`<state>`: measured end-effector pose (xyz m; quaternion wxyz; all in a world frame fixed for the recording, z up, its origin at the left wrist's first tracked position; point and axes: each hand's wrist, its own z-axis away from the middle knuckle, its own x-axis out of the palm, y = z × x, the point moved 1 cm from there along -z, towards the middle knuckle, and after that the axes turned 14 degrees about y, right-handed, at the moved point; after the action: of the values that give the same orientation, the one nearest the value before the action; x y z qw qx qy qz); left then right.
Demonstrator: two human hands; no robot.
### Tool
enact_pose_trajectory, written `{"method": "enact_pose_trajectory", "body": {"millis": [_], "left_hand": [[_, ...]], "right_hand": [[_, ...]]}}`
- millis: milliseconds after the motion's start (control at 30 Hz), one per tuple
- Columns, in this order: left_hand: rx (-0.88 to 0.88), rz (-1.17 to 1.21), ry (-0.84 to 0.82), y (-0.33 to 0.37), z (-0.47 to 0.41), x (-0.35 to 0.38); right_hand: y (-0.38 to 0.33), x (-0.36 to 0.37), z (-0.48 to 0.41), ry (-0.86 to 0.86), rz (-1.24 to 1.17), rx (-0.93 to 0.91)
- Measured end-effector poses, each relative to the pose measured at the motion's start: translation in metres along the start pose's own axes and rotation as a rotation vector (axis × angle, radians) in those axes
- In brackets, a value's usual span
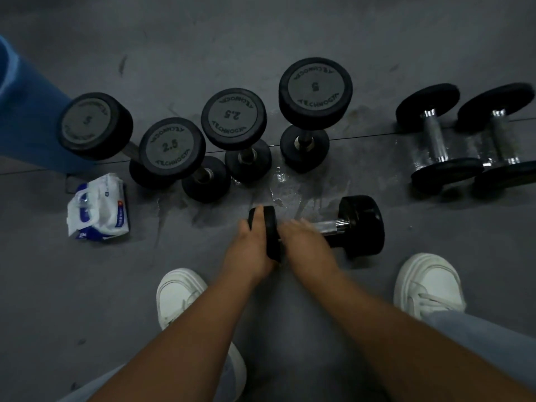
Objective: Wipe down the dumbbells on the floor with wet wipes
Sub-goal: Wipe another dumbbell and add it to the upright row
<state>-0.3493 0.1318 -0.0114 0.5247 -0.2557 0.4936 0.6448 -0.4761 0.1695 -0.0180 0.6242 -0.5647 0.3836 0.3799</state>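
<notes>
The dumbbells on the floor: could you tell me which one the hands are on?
The dumbbell lying on its side nearest the shoes; both hands are on it.

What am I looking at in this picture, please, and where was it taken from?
There is no machine here: a camera worn on a person's head looks down at their two bare hands and white shoes. On the grey floor, four dumbbells stand on end in a row, two more lie on their sides at the right, and a pack of wet wipes lies at the left. One dumbbell lies in front of the feet. The left hand grips its near weight, and the right hand rests on the handle, blurred. Whether it holds a wipe cannot be told. The floor nearby looks wet.
</notes>
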Motion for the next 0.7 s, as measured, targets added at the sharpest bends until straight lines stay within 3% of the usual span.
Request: {"method": "enact_pose_trajectory", "body": {"millis": [100, 167, 333, 500, 633, 700], "left_hand": [[-0.018, 0.020, -0.014, -0.002, -0.004, -0.001], [-0.017, 0.022, -0.013, -0.001, -0.007, -0.002], [-0.008, 0.000, -0.050, -0.001, -0.012, -0.003], [-0.016, 0.011, -0.072, -0.001, -0.017, -0.007], [0.058, 0.120, 0.070, -0.011, 0.000, -0.003], [0.052, 0.225, 0.163, -0.013, 0.007, 0.008]], "right_hand": [[0.040, -0.010, -0.011, 0.099, 0.067, 0.215], [0.033, -0.003, -0.005, 0.068, 0.264, 0.184], [0.023, 0.001, -0.004, -0.060, 0.333, -0.012], [0.041, -0.032, -0.022, -0.175, 0.270, 0.166], [0.048, -0.031, -0.036, -0.131, 0.053, 0.355], [0.045, -0.021, -0.029, -0.058, 0.181, 0.302]]}}
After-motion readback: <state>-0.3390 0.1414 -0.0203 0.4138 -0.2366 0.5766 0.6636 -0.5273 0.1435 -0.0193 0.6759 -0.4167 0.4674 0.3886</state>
